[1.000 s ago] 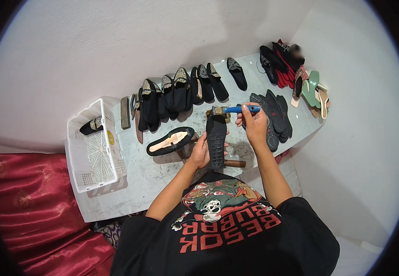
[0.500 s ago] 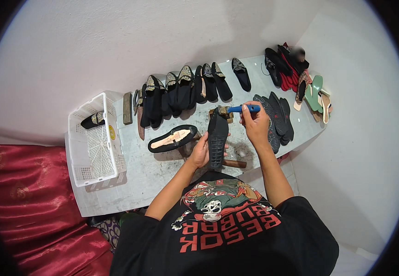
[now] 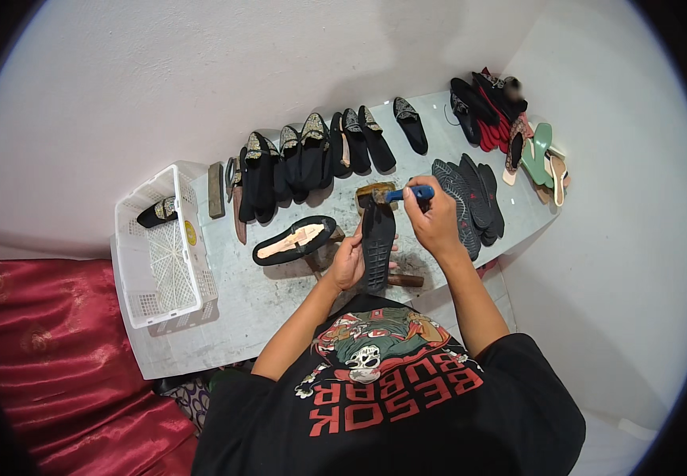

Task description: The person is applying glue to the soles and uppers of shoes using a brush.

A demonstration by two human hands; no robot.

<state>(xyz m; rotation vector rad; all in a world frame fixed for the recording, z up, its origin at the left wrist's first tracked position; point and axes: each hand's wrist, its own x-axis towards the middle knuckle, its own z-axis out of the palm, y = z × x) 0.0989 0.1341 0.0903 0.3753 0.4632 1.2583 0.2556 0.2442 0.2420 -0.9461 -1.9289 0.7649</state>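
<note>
On the desk's (image 3: 224, 317) left end sits a white basket (image 3: 165, 266). Beside an upturned shoe (image 3: 294, 240), the left hand (image 3: 349, 260) grips a black sole (image 3: 376, 242) with fingers closed; the right hand (image 3: 432, 218) clasps a blue-handled tool (image 3: 407, 193), possibly a brush, at the sole's far tip.

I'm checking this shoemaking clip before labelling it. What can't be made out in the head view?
- Brush tip: the right hand grips a blue-handled tool; its working end is too small to tell.
- Black sole: the left hand covers part of its edge.
- Wooden block under the sole: mostly hidden by it.
- White basket: the shoe inside is half behind the wall.
- Far shoe pile: blurred near the rim.
</note>
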